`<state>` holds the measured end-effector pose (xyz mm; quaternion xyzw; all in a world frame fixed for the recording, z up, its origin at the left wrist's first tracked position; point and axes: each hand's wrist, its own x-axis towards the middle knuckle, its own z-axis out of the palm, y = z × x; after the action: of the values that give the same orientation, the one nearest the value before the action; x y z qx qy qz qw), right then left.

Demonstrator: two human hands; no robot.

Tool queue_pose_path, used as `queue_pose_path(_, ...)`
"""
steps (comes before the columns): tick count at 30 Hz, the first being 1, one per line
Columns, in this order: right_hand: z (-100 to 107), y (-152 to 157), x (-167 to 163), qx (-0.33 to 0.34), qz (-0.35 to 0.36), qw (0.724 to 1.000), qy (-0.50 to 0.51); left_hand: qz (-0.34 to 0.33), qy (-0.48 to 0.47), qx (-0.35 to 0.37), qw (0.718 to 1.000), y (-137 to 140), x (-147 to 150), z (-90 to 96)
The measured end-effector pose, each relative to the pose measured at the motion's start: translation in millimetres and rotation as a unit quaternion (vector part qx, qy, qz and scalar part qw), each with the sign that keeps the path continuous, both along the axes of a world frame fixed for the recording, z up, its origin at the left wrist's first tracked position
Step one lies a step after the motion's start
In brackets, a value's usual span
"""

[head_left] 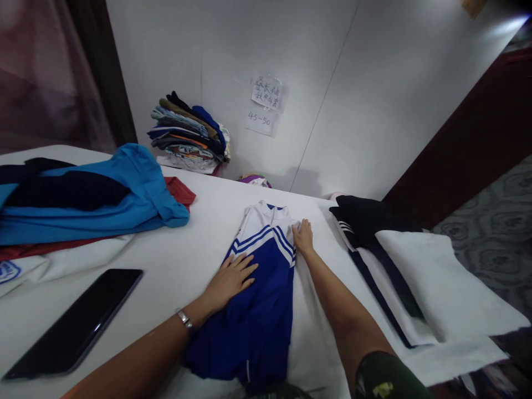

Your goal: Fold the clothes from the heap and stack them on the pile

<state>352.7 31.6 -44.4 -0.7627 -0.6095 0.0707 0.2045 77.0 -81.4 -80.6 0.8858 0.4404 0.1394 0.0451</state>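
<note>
A blue and white jacket (266,288) with striped chevrons across its chest lies flat on the white table, collar pointing away from me. My left hand (230,280) rests palm down on the left side of the jacket, fingers spread. At the jacket's right shoulder edge is my right hand (303,235), its fingers bent against the white fabric; whether they pinch the cloth is hard to make out. The jacket's sleeves are not seen spread out to the sides.
A black phone (75,324) lies at the left front, with a heap of blue, black and red clothes (137,188) behind it. Folded black and white garments (440,282) are stacked on the right. Another clothes pile (189,133) stands by the wall below paper notes (266,105).
</note>
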Motion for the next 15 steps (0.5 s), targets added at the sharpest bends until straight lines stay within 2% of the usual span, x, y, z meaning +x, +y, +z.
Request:
queue_pose_path(8, -16.6, 35.0, -29.6, -0.061, 0.073, 0.995, 0.002, -0.008, -0.011, 0.022, 1.000, 2.0, -1.9, -7.1)
queue_pose_path(15, -17.2, 42.7, -25.6, -0.085, 0.088, 0.992, 0.023, -0.009, -0.011, 0.002, 1.000, 2.2, 0.0, -5.4)
